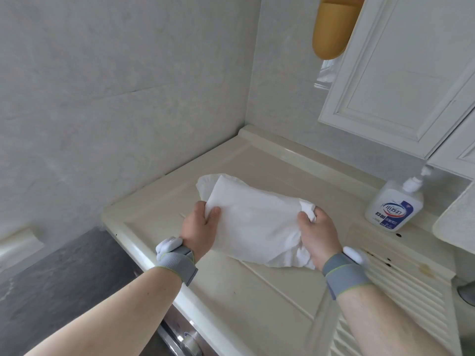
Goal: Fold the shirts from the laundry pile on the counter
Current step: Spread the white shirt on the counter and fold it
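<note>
On the cream counter (257,312), near its middle and toward the back wall, a person holds a white shirt (254,222) with both bare hands. The left hand (199,233) pinches the garment's left edge, thumb on top of the cloth and fingers curled beneath it. The right hand (320,237) grips a bunched wad of fabric at the shirt's right end, fingers closed round the gathered cloth. Each wrist wears a grey band with a white piece attached.

The shirt is plain white, without visible print, and lies partly folded: a smooth, flat upper layer stretches between the hands, while a rumpled lower layer shows past it at the far left corner and along the near right side. Its far part rests on the counter; whether the near part between the hands is lifted clear cannot be told.

Toward the counter's right edge stands a white pump bottle (394,205) with a blue and red label, well apart from the shirt. Near it, at the front right, the counter's surface turns to a ribbed washboard (408,286) with dark spots. White cabinet doors (401,73) hang above the back right corner, and a yellow plastic holder (334,27) hangs beside them on the pale tiled wall.
</note>
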A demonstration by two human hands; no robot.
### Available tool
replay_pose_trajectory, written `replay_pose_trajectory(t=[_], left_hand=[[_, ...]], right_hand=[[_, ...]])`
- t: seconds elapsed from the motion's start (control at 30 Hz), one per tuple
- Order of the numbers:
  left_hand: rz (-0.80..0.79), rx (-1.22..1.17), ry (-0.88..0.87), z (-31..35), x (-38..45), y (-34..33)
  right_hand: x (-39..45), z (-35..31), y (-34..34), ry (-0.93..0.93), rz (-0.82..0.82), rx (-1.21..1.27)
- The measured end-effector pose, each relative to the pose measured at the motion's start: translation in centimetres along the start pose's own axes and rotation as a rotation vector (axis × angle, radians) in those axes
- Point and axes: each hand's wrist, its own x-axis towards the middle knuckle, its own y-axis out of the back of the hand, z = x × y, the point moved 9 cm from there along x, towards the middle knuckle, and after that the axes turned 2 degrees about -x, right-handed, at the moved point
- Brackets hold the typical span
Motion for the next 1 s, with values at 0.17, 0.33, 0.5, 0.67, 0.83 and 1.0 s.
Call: replay_pose_trajectory(t=[0.17, 0.33, 0.5, 0.67, 0.83, 1.0], left_hand=[[-0.007, 0.206, 0.057, -0.5, 0.9, -0.4], [-0.04, 0.321, 0.153, -2.4, 0.6, -0.6], [-0.089, 0.353, 0.211, -2.9, 1.1, -0.6], [0.036, 0.61, 0.058, -0.7, 0.6, 0.4], [-0.166, 0.743, -0.485, 4.5, -0.4, -4.8], [-0.415, 0.916, -0.445, 0.8, -1.0, -8.3]], right_hand=[[1.7, -0.9, -1.5, 0.112, 0.03, -0.368], [2.9, -0.4, -4.0, 0.146, -0.064, -0.496], [3.6, 0.7, -5.1, 0.085, -0.124, -0.538], [2.6, 0.9, -4.7, -0.031, -0.092, -0.623], [-2.0, -7.0, -7.0, 0.606, 0.081, -0.902], [-2.7, -1.2, -11.3, 0.395, -0.427, -1.048]])
